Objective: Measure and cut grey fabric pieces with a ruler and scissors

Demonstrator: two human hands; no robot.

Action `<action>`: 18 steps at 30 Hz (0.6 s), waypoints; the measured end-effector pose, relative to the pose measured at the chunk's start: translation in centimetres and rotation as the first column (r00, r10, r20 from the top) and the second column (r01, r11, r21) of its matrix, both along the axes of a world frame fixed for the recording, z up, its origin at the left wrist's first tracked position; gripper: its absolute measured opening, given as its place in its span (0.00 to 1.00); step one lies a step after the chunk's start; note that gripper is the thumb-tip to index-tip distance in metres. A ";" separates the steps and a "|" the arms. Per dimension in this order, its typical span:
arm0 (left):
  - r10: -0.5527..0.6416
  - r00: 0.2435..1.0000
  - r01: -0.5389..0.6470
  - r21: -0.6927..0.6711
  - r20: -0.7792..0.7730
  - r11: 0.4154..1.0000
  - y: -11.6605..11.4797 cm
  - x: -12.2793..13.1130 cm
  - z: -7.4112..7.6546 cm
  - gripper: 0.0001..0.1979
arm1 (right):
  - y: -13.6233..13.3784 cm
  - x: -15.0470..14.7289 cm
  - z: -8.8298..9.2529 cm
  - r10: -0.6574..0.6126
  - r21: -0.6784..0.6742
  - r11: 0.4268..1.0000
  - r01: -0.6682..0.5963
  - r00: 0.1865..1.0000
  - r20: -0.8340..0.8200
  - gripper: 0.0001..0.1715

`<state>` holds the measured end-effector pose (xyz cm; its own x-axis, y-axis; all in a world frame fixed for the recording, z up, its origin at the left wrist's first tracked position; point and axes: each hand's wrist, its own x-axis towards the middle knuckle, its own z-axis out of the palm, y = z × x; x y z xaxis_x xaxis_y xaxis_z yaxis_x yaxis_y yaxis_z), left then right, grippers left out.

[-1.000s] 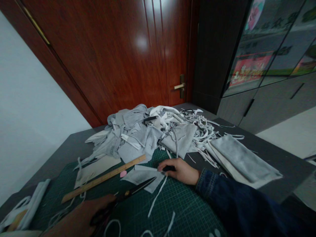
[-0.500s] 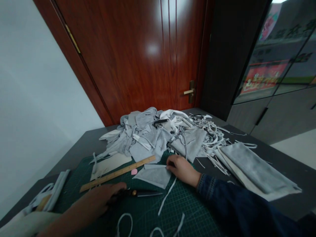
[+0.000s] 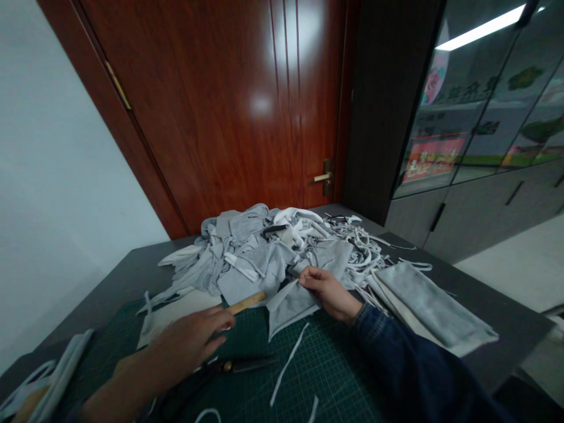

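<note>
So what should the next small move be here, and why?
Probably close the left hand on the wooden ruler: its open fingers lie over it, the scissors rest unheld on the green cutting mat, and the right hand pinches the grey fabric piece by its upper edge.

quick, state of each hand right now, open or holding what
Left hand: open, fingers stretched over the wooden ruler, nothing gripped.
Right hand: closed, pinching the grey fabric piece by its upper edge.
</note>
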<state>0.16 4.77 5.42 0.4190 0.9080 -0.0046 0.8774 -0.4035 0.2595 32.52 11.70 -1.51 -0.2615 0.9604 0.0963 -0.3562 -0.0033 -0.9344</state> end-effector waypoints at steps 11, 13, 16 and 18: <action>0.195 0.784 -0.203 -0.053 0.590 0.978 4.9 12.0 -4.3 0.14 | -0.4 -0.8 -0.2 -0.100 -0.117 0.990 0.083 0.983 -0.151 0.29; 0.248 0.651 -0.230 -0.125 0.717 0.965 5.4 11.9 -4.8 0.13 | -0.4 -0.9 -0.8 -0.103 -0.182 0.981 0.072 0.980 -0.171 0.31; 0.345 0.444 -0.262 -0.248 0.827 0.933 5.6 11.8 -5.6 0.21 | -0.5 -1.4 -1.8 -0.030 -0.188 0.982 0.004 0.991 -0.132 0.32; 0.423 0.286 -0.241 -0.363 0.860 0.900 5.4 11.7 -6.1 0.26 | -0.6 -1.8 -2.3 -0.010 -0.155 0.988 -0.007 0.994 -0.109 0.30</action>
